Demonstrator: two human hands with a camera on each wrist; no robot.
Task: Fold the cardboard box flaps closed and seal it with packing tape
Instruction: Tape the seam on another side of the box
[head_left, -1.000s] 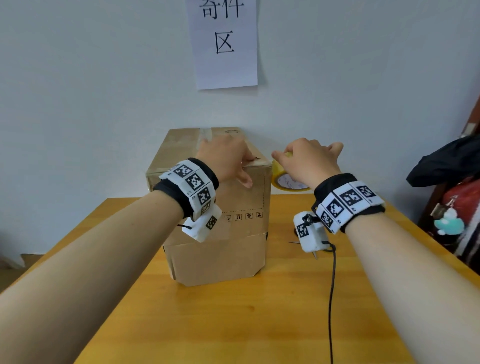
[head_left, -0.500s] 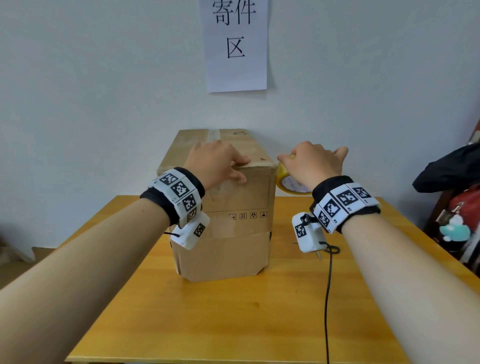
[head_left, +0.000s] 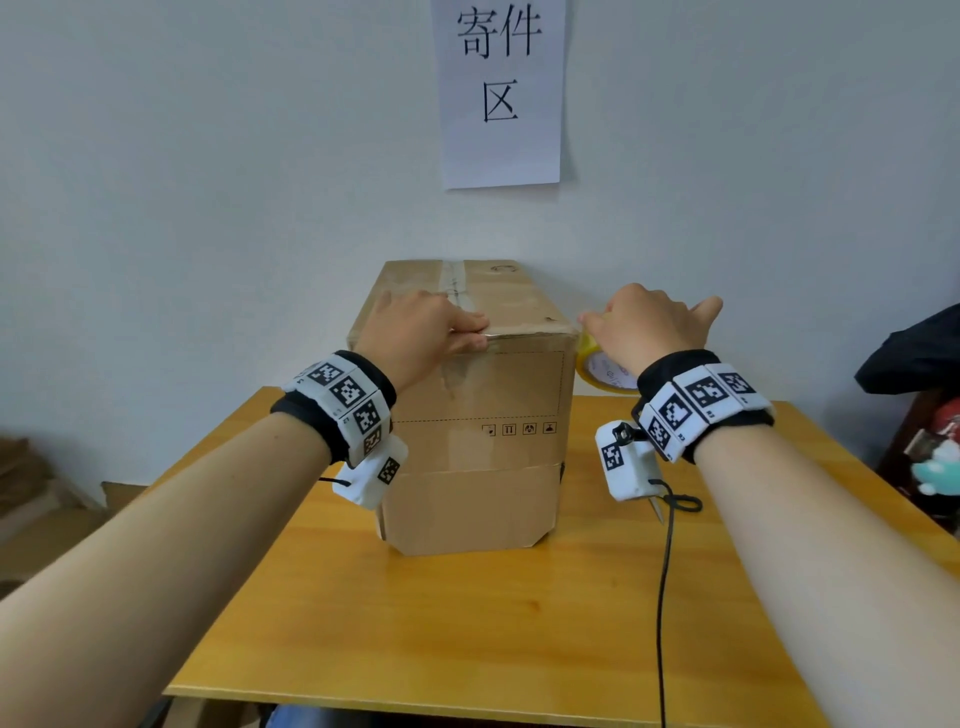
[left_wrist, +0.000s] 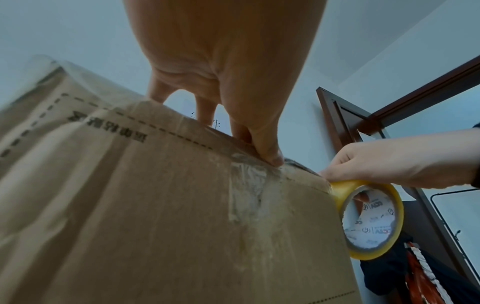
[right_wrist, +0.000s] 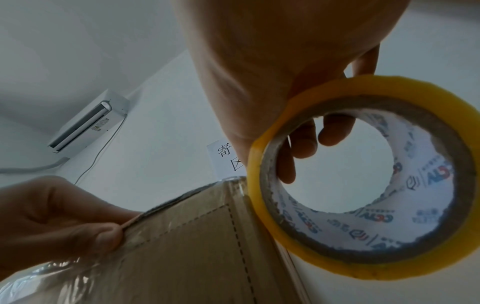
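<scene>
A tall cardboard box stands on the wooden table, flaps closed, with a clear tape strip across its top. My left hand lies on the top near edge, fingers above and thumb on the front face, pinching that edge. My right hand grips a yellow tape roll at the box's top right corner. In the left wrist view the tape roll touches the box corner. In the right wrist view fingers pass through the tape roll.
A paper sign hangs on the wall behind the box. A black cable trails over the table's right half. Dark clothing and a red bag sit at the far right. Cardboard lies on the floor at the left.
My left hand has slid left along the box's top front edge, away from the right corner. The right hand stays at that corner with the roll. The head view has tilted up a little.
</scene>
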